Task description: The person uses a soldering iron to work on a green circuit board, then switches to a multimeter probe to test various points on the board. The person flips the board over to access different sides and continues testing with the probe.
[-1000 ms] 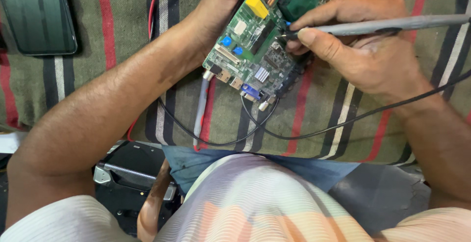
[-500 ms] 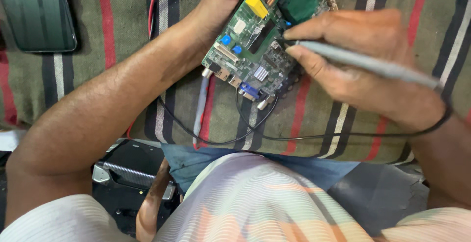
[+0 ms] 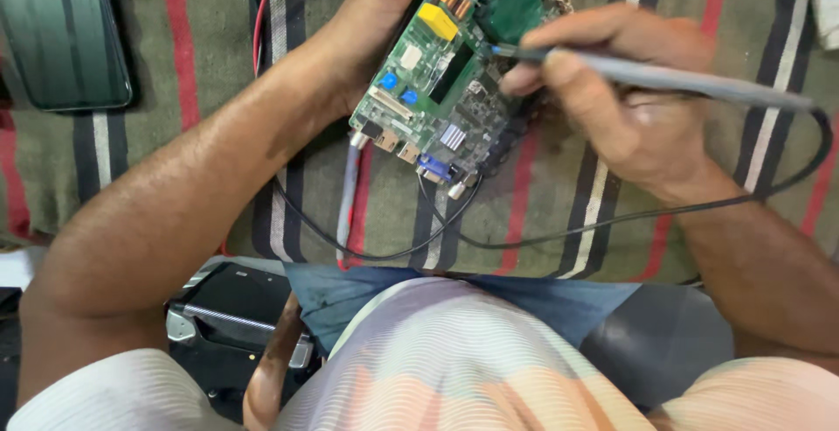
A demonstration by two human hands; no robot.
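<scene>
A green circuit board point(image 3: 446, 81) with a yellow block, blue parts and metal connectors is tilted above a striped cloth. My left hand point(image 3: 371, 24) grips its far left edge from behind. My right hand point(image 3: 625, 103) holds a grey pen-shaped soldering tool point(image 3: 673, 79) like a pencil, its tip resting on the board's upper middle. A black cable point(image 3: 612, 217) runs from the tool's rear end and loops under the board.
A dark phone point(image 3: 65, 33) lies on the striped cloth point(image 3: 192, 55) at the upper left. A red wire point(image 3: 259, 11) runs beside my left wrist. A grey cable point(image 3: 348, 208) hangs from the board. A black case point(image 3: 232, 326) sits by my lap.
My right hand has swung the tool round: its body pointed right and level, now it slants down to the right, and the tip has shifted up the board. The left hand kept still.
</scene>
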